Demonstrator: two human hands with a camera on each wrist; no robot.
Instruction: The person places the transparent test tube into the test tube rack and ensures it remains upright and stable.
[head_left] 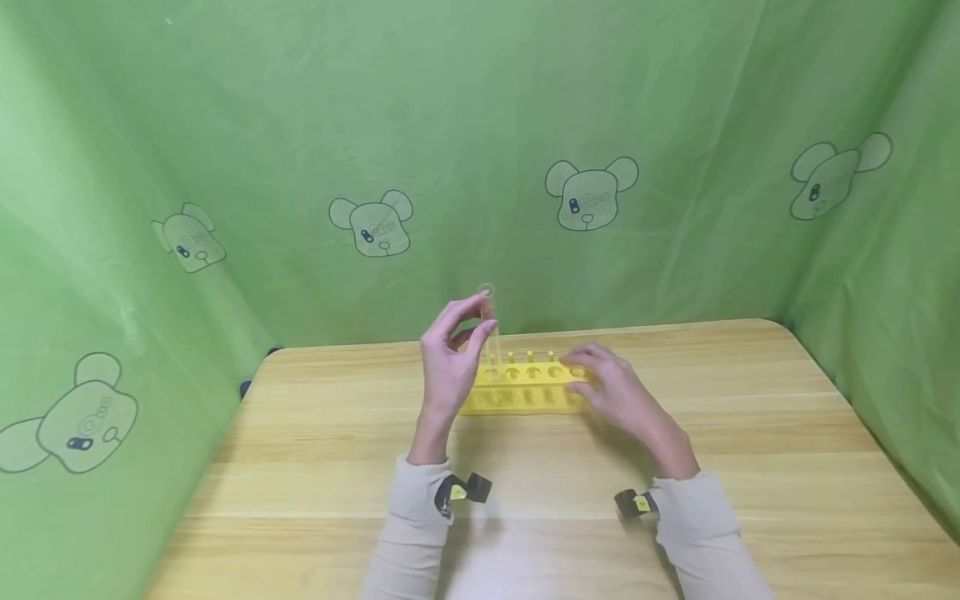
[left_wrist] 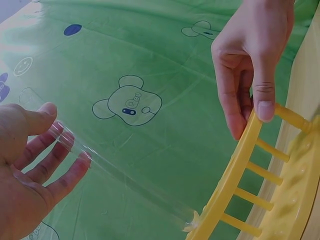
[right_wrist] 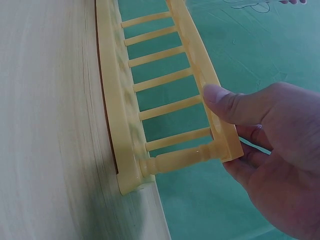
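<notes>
A clear glass test tube (head_left: pixel 492 348) is pinched near its upper end by the thumb and fingers of my left hand (head_left: pixel 448 360). Its lower end meets a hole at the left part of a yellow test tube rack (head_left: pixel 517 409); in the left wrist view the test tube (left_wrist: pixel 125 175) slants down to the top plate. The right hand (head_left: pixel 621 398) grips the right end of the rack. In the right wrist view its thumb (right_wrist: pixel 220 100) presses on the top plate, with fingers curled beneath the edge. The other visible holes of the rack hold no tubes.
The rack stands near the back edge of a wooden table (head_left: pixel 315 467). Green curtains (head_left: pixel 480 108) printed with bear heads hang behind and at both sides. Small black cameras (head_left: pixel 478 487) are strapped at both wrists, over light sleeves.
</notes>
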